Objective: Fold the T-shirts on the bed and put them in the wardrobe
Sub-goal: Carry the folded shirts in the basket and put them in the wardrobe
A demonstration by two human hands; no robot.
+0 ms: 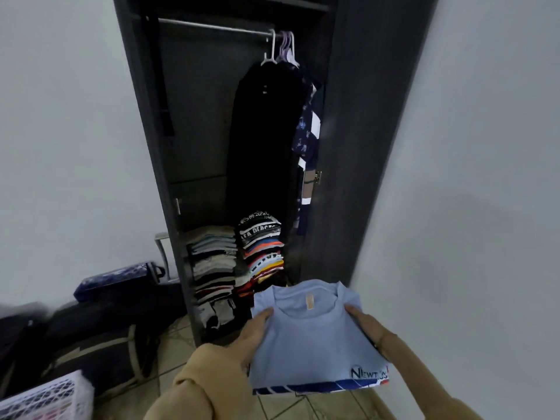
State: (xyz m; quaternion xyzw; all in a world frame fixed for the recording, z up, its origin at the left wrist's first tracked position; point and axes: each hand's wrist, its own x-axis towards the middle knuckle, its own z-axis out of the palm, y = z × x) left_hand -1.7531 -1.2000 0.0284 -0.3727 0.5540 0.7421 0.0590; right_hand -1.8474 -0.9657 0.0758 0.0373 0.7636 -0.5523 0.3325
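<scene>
Folded blue shirt (315, 344) at lower centre of frame, carried flat in front of the open wardrobe (194, 147); left hand (251, 334) and right hand (368, 325) each grip a side edge, thumbs on top, other fingers hidden beneath. Risk: both stacks (236, 262) in the wardrobe's lower middle stand tall, the right one leaning and ragged, so setting the shirt on top or nudging it could topple it. Uneven grip could also let the fold sag open.
</scene>
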